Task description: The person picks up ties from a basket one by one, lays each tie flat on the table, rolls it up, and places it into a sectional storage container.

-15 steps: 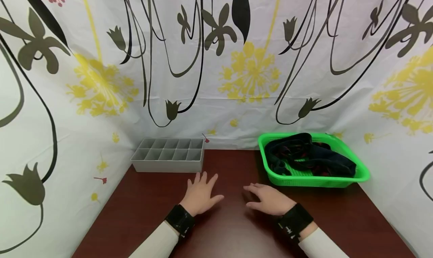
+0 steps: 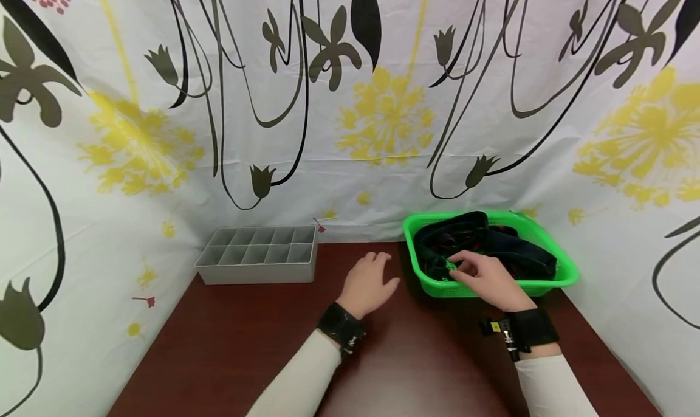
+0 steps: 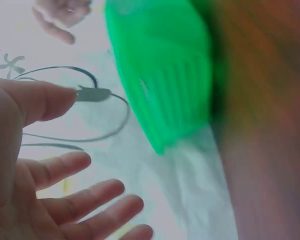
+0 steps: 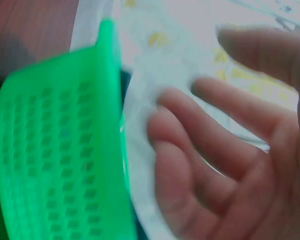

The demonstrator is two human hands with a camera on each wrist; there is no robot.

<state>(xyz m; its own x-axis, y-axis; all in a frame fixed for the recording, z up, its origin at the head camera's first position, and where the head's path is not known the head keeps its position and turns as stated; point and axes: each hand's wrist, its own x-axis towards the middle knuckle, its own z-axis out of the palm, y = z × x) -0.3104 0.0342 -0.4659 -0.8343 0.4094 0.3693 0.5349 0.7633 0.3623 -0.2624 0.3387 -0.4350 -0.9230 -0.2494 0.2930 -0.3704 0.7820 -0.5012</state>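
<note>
A bright green plastic basket (image 2: 569, 277) stands at the back right of the table, with dark folded cloth (image 2: 519, 253) lying in it. My right hand (image 2: 494, 280) hovers over the basket's front rim, fingers loosely bent and nothing held. In the right wrist view the hand's fingers (image 4: 225, 115) are apart from the basket's perforated wall (image 4: 60, 150). My left hand (image 2: 366, 286) is above the table between the basket and a grey box. Its fingers (image 3: 95, 197) are spread and relaxed, with nothing in them, and the basket's side (image 3: 165, 85) shows beyond.
The grey divided box (image 2: 257, 274) with several compartments stands at the back left. Under everything is a dark red-brown table (image 2: 229, 344). A white flower-patterned sheet (image 2: 339, 180) hangs behind the table and along both sides.
My right hand has moved forward and right, from the bare table to over the basket's front rim. The left hand has shifted right and slightly forward. The view has turned a little right.
</note>
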